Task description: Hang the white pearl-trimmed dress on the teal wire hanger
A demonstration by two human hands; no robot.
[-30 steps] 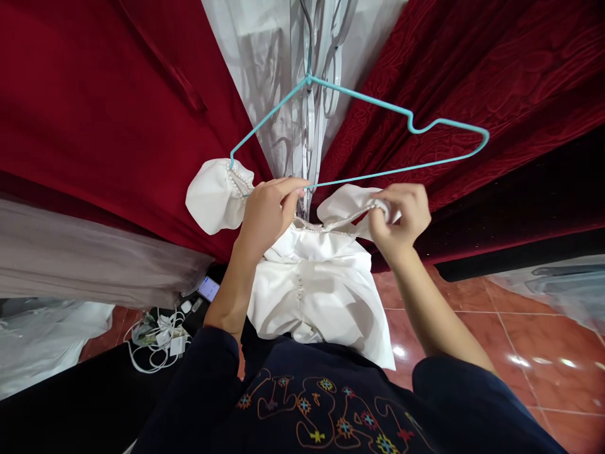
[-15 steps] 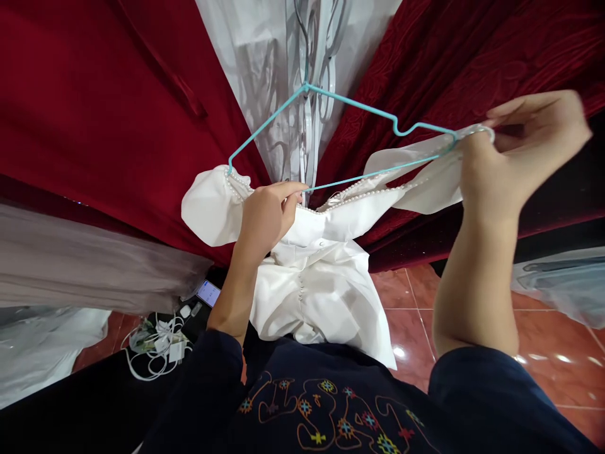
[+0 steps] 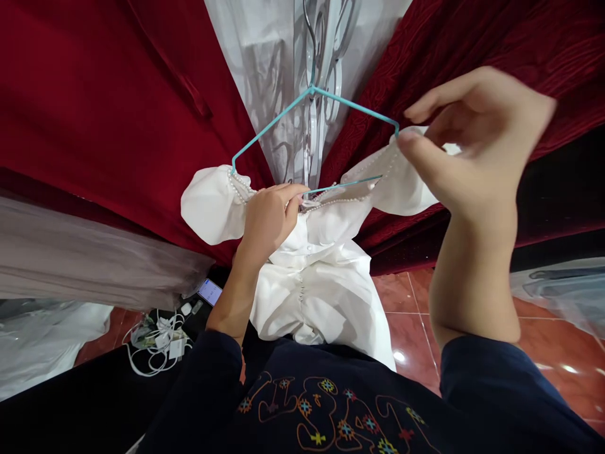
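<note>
A white dress (image 3: pixel 331 284) with pearl-trimmed neckline and puffed sleeves hangs on a light blue wire hanger (image 3: pixel 278 118). My left hand (image 3: pixel 271 217) is closed around the hanger's bottom bar and the dress's neckline at the middle. At the right, my right hand (image 3: pixel 477 132) is beside the dress's right-hand sleeve, its fingers apart and its thumb tip near the hanger's notch. The sleeve covers the hanger's right end. The left-hand sleeve sits at the hanger's left end.
Red cloth (image 3: pixel 94 113) hangs on both sides, with white hangers (image 3: pixel 336 88) and pale fabric between. Low on the left lie a phone (image 3: pixel 209 291) and tangled white cables and chargers (image 3: pixel 163 347). Red floor tiles (image 3: pixel 406 321) show at the right.
The dress's right-hand sleeve has moved left over the hanger's end, covering it up to the notch. My right hand has moved left and its fingers have opened. My left hand has stayed nearly still.
</note>
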